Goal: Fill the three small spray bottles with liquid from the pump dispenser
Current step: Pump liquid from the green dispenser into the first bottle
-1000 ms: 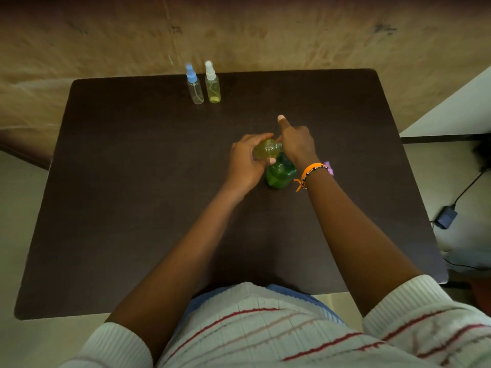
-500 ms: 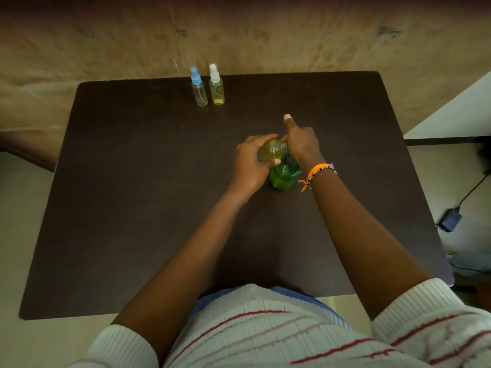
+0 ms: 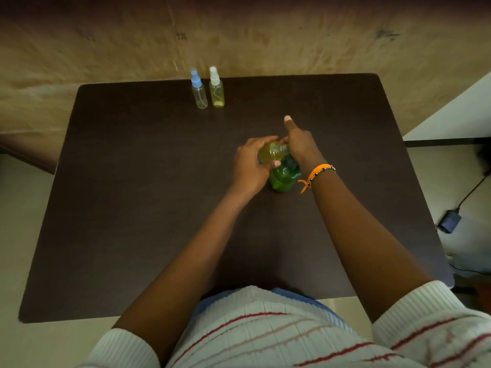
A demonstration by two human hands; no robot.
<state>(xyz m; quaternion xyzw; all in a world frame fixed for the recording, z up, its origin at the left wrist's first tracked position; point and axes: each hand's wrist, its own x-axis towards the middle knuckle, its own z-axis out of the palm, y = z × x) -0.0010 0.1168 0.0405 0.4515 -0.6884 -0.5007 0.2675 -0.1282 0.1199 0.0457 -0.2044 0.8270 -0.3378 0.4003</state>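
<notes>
**Here, both hands at the pump dispenser, mid-bench**

Here we see the left hand (image 3: 251, 162) wrapped around a small clear bottle (image 3: 271, 152) of yellow-green liquid, held on its side with its neck towards the green pump dispenser (image 3: 284, 177). The right hand (image 3: 300, 144) sits on top of the dispenser, index finger stretched forward; we cannot tell how its other fingers lie. An orange bracelet (image 3: 317, 172) circles that wrist.

The dark, matte bench (image 3: 132, 208) has rounded corners and wide bare room to the left, right and near side of the hands. Near its far edge two slim, round spray bottles stand upright, just beside each other: the blue-capped bottle (image 3: 199, 91) looks clear, the white-capped bottle (image 3: 216, 88) holds yellowish liquid. A mottled tan wall (image 3: 265, 35) rises behind.
</notes>
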